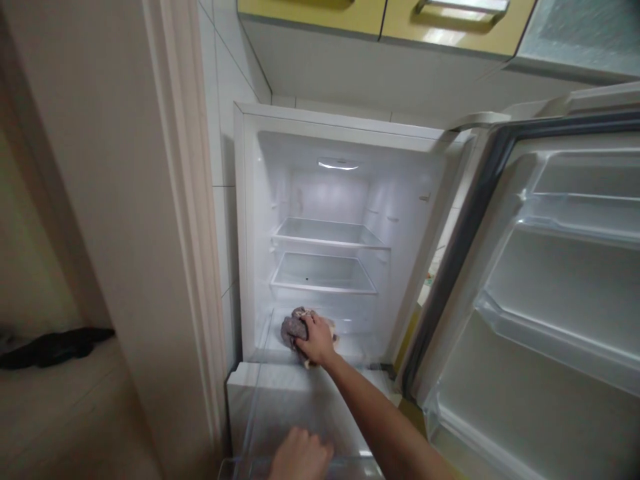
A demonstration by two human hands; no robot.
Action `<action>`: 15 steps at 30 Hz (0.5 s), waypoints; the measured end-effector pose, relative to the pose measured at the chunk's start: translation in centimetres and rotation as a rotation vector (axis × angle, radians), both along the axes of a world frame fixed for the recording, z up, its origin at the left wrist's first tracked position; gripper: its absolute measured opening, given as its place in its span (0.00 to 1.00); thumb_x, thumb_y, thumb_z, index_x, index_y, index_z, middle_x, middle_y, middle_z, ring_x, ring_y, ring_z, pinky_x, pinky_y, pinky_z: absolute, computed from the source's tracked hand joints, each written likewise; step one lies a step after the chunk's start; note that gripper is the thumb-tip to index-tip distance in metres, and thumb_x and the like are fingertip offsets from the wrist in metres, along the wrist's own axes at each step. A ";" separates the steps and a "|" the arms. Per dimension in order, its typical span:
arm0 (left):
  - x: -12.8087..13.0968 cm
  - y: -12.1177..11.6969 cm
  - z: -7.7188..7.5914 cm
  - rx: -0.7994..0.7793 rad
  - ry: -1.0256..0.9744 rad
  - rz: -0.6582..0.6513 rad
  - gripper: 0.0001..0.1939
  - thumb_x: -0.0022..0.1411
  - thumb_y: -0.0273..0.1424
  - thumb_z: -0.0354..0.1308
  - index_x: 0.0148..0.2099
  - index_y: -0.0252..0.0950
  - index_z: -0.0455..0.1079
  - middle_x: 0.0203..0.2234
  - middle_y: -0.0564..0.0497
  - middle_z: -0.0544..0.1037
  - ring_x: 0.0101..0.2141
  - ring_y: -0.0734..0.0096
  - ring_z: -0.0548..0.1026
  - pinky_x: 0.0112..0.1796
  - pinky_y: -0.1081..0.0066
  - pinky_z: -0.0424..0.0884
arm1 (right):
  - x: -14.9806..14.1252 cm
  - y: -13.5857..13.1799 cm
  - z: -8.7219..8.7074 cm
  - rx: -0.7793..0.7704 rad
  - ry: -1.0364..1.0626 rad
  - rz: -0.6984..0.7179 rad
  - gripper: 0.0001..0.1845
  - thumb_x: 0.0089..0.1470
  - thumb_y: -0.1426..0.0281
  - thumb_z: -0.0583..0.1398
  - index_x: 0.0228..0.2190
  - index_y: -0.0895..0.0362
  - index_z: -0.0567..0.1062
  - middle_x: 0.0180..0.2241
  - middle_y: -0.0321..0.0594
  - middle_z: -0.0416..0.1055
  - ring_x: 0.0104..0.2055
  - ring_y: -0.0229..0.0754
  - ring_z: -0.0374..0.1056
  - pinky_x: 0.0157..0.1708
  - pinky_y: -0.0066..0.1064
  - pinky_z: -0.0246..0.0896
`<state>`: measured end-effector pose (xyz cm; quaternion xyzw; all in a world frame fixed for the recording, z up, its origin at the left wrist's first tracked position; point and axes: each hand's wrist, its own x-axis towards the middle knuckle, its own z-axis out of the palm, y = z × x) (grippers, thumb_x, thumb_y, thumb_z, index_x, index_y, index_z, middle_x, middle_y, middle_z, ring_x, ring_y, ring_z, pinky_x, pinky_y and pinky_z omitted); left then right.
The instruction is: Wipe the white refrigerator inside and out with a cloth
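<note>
My right hand (pixel 318 339) reaches low into the open fridge (pixel 241 233), its fingers closed around a bunched grey cloth (pixel 294 331) with a paler, cream part. The cloth is down in the bottom of the compartment, over a clear drawer (pixel 254 413) that juts out toward me. At the lower edge of the view, my left hand (pixel 301 455) is closed, fingers curled at the drawer's front edge. Its thumb and the underside of its grip are hidden.
Two glass shelves (pixel 330 233) sit above the cloth. The fridge door (pixel 560 287), with clear door bins (pixel 555 337), stands wide open at right. A door frame (pixel 185 233) rises close on the left. Yellow cabinets (pixel 460 27) hang overhead. A dark item (pixel 55 348) lies at far left.
</note>
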<state>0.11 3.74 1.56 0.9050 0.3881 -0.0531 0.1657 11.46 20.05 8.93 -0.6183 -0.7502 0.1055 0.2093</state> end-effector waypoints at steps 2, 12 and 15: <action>-0.2 0.0 0.3 -0.010 0.053 0.023 0.17 0.68 0.28 0.55 0.51 0.43 0.83 0.45 0.35 0.86 0.49 0.40 0.84 0.48 0.43 0.78 | -2.3 1.0 -0.1 -0.017 0.007 0.111 0.41 0.52 0.64 0.70 0.67 0.54 0.72 0.67 0.50 0.65 0.69 0.58 0.61 0.71 0.47 0.54; -2.5 -2.1 4.1 0.041 0.076 0.049 0.16 0.69 0.33 0.64 0.57 0.38 0.80 0.50 0.35 0.85 0.54 0.40 0.82 0.55 0.44 0.75 | -4.0 -2.2 -2.4 -0.194 0.056 0.608 0.32 0.44 0.71 0.74 0.54 0.55 0.84 0.57 0.44 0.77 0.61 0.55 0.70 0.67 0.42 0.61; -2.3 -1.9 4.9 0.074 0.067 0.064 0.16 0.67 0.34 0.67 0.55 0.36 0.81 0.48 0.34 0.85 0.52 0.39 0.82 0.53 0.44 0.76 | -3.7 -4.1 -2.9 -0.293 0.070 0.752 0.22 0.47 0.74 0.71 0.46 0.57 0.86 0.49 0.39 0.79 0.52 0.45 0.74 0.58 0.30 0.66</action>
